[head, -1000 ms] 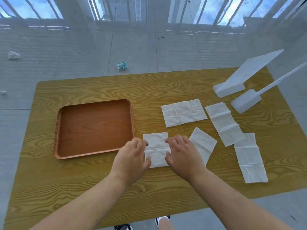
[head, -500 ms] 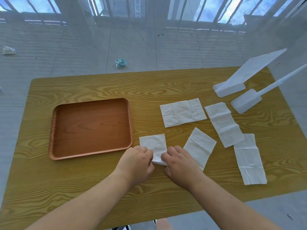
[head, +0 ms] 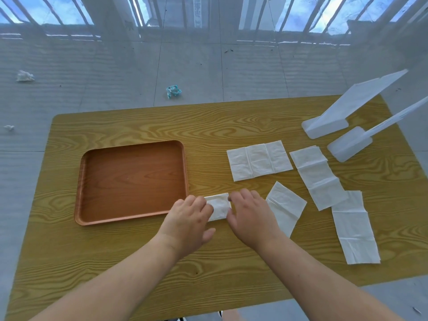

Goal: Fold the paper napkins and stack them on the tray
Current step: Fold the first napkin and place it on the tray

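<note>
A small folded white napkin lies on the wooden table just right of the brown tray, which holds nothing. My left hand presses on the napkin's left edge and my right hand on its right edge, both palm down. Four more white napkins lie to the right: a partly folded one beside my right hand, a wide one behind it, a long one further right, and another long one near the front right.
Two white plastic stands rise at the table's back right corner. Crumpled paper scraps lie on the grey floor beyond the table. The near table edge runs below my forearms.
The napkin under my hands has been folded in half toward the far side, so it is now about half as deep. Both hands shifted forward onto its two ends.
</note>
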